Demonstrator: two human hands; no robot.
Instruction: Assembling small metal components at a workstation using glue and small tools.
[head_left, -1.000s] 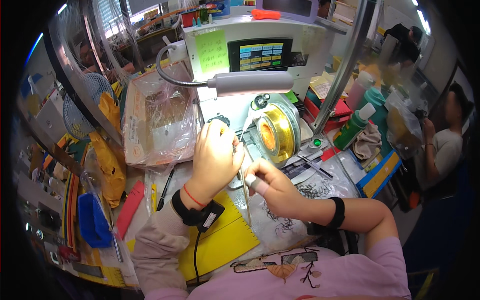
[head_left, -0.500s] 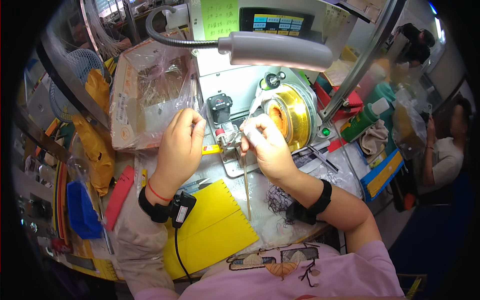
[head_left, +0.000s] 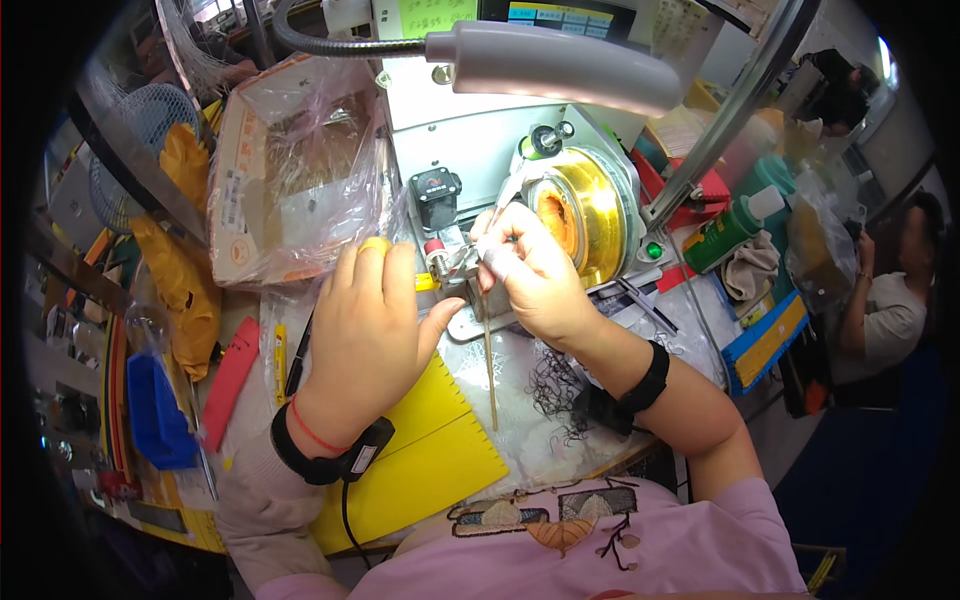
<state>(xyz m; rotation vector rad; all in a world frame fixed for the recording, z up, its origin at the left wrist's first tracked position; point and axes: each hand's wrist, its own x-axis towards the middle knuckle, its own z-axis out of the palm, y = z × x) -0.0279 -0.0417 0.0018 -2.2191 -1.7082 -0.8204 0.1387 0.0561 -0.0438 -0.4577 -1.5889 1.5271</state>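
My right hand (head_left: 535, 270) is closed in a pinch at the small metal fixture of a bench machine (head_left: 480, 150); the tiny thing between its fingertips is hidden. A whitish wrap covers one of its digits. Below these fingers a thin tan rod (head_left: 490, 372) slants down over the bench, and whether they grip it is unclear. Just left of the fixture, my left hand (head_left: 372, 335) is open, back upward, thumb apart, with a yellow cover on one fingertip. Beside the right hand stands a spool of shiny yellow film or thread (head_left: 597, 225). A black motor-like block (head_left: 436, 198) sits behind the fixture.
A lamp (head_left: 560, 65) arches over the machine. Left stand a plastic-lined carton (head_left: 235, 200) and a blue bin (head_left: 155, 415). A yellow sheet (head_left: 430, 460) lies in front, dark thread scraps (head_left: 555, 385) near my right wrist, a green bottle (head_left: 735, 230) at right. Another person (head_left: 895, 300) sits far right.
My left hand has uncurled its fingers and turned back-up, moving slightly nearer to me. The right hand keeps its pinch at the fixture. The whole view has shifted a little.
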